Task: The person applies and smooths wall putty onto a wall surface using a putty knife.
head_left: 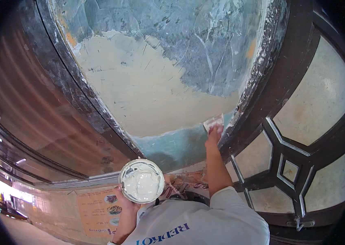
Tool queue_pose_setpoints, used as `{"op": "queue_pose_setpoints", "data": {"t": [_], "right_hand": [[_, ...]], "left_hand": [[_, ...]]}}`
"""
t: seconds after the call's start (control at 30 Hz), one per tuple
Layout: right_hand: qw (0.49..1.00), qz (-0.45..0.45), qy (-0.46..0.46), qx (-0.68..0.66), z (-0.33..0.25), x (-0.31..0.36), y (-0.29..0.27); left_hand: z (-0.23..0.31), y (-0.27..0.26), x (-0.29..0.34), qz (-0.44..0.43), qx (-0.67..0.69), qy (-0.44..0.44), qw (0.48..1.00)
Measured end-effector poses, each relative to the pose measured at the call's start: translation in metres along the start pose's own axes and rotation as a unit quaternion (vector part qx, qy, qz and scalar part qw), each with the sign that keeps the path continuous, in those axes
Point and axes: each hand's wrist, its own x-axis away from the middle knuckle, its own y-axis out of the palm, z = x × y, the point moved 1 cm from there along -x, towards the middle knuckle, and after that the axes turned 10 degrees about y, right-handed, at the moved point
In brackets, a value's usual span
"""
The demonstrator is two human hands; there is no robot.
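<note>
One round tub (160,192) of glossy off-white paste (142,182)

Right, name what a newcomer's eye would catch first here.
Probably the broad cream patch on the blue-grey panel, upper centre. Next, the tub of white paste in the left hand, below; then the pale flat tool in the right hand, at the panel's lower right.
</note>
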Motion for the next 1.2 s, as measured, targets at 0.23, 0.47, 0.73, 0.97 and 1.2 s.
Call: {"op": "queue_pose_setpoints", "data": {"t": [0.23, 0.47, 0.73, 0.97, 1.2], "right_hand": [[0.980, -0.128, -0.131, 0.078, -0.007, 0.072, 0.018], [0.638, -0.201, -0.472, 0.574, -0.041, 0.079, 0.065], [0.982, 0.065, -0.081, 0.161, -0.039, -0.107, -0.099], [0.947, -0.101, 0.047, 0.302, -0.016, 0.015, -0.098], [0.869, -0.405, 0.035, 0.283, -0.144, 0.083, -0.031]], "left_hand": [[-0.014, 0.015, 0.004, 0.031, -0.007, -0.012, 0.999], [-0.036, 0.033, 0.000, 0.029, -0.028, -0.027, 0.999], [-0.047, 0.053, 0.017, 0.043, -0.029, -0.045, 0.998], [-0.054, 0.050, 0.030, 0.035, -0.031, -0.012, 0.999], [-0.065, 0.073, 0.022, 0.041, -0.010, 0.012, 0.999]]}}
